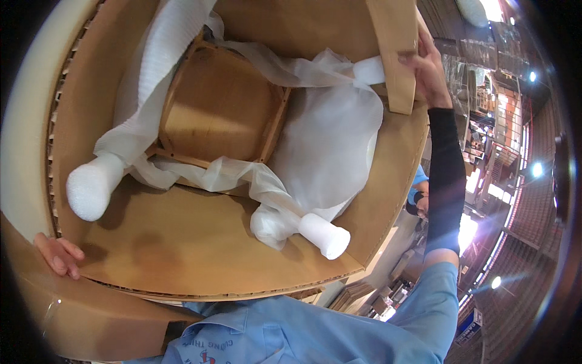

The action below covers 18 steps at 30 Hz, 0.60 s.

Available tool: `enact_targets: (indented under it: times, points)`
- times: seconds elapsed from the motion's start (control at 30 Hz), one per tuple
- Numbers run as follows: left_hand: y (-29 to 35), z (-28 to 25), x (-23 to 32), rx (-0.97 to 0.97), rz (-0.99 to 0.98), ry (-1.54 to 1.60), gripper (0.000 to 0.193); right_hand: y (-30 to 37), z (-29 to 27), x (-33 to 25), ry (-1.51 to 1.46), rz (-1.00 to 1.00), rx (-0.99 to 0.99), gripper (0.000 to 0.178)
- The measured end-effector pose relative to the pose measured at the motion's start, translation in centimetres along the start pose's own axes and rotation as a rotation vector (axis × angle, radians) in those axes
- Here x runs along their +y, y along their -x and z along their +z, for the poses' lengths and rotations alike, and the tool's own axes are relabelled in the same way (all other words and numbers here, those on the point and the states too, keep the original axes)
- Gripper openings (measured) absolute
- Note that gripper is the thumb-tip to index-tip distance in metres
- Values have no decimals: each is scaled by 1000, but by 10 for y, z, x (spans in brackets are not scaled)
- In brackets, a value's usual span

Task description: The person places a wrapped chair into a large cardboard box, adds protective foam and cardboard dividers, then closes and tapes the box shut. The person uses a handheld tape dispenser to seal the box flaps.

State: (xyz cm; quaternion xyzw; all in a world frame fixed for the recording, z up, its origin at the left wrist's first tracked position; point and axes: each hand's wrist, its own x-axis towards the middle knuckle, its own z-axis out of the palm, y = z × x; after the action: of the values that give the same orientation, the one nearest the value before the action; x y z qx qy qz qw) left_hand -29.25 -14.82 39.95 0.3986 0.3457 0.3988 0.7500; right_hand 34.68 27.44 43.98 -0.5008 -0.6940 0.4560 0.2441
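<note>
A large cardboard carton (163,255) stands open in front of me. Inside lies a chair, apparently upside down, its brown wooden seat underside (218,103) showing between the legs. White foam sheet (327,139) wraps its frame, and white foam caps (325,236) cover the leg ends. My left hand (59,255) curls its fingers over the carton's near left edge. At the far right, my right hand (430,67) grips a folded cardboard piece (394,54) at the carton's side, beside a foam-capped leg. Part of that hand's fingers is hidden behind the cardboard.
Another carton surface (109,321) lies at the lower left. Beyond the right side, another person's arm in a blue sleeve (419,182) shows. Stacked flat cardboard (351,297) and cluttered shelving stand farther off in a lit hall.
</note>
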Motion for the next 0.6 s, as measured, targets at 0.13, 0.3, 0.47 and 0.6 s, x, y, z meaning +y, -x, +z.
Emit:
enact_targets:
  times: [0.13, 0.3, 0.47, 0.6]
  points:
    - [6, 13, -12, 76, 134, -65, 13, -23, 19, -12, -22, -2, -65, 102]
    - [17, -15, -12, 8, -24, -52, 15, -13, 7, -11, 40, 2, -107, 98]
    - [26, -31, -24, -59, -127, 89, 17, -17, -27, 19, 16, -85, 19, 76]
    - [33, -40, -31, -71, -162, 163, 20, 39, -20, 72, 418, -174, 464, 46]
